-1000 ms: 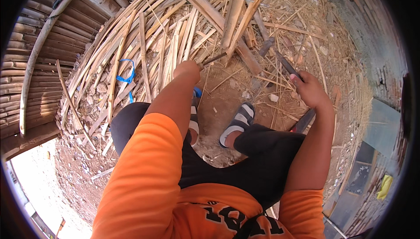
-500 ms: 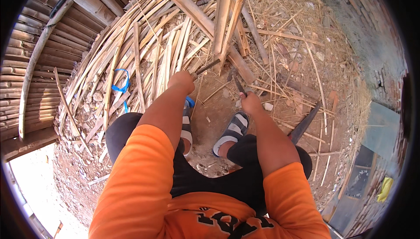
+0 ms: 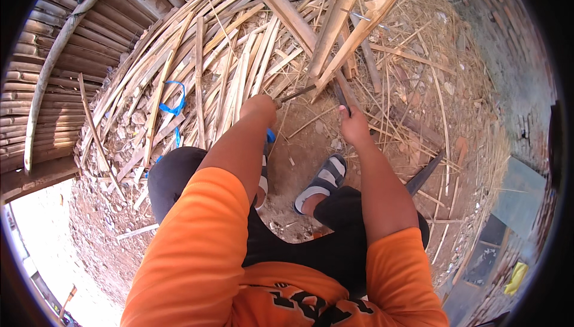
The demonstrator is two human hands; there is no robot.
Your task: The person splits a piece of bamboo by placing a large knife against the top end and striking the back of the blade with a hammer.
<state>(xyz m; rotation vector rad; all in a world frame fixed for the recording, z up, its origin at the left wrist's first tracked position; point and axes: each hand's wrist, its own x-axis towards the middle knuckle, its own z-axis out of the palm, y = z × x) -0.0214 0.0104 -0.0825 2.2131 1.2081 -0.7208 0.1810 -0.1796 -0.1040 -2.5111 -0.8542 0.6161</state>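
My left hand [image 3: 259, 110] is closed round a slim dark metal tool [image 3: 298, 92], whose tip reaches the lower end of a split bamboo length [image 3: 338, 28]. My right hand [image 3: 355, 126] grips a dark blade-like tool [image 3: 341, 95], pointing up beside the lower end of a second split bamboo length [image 3: 368, 28]. The two lengths form a narrow V that stands apart at the top. A thin wire-like piece [image 3: 360, 16] crosses the second length near its upper part. Both tools' handles are mostly hidden in my fists.
Many bamboo strips [image 3: 197, 75] lie heaped on the left and far ground. A long dark blade [image 3: 426, 171] rests by my right knee. Blue strap [image 3: 173, 108] lies among the strips. A bamboo wall [image 3: 48, 105] stands left, a brick wall [image 3: 508, 58] right.
The two split bamboo lengths have tilted to the right and their upper ends are farther apart. My right hand has moved up toward their lower ends, its tool turned more upright. The view has shifted slightly.
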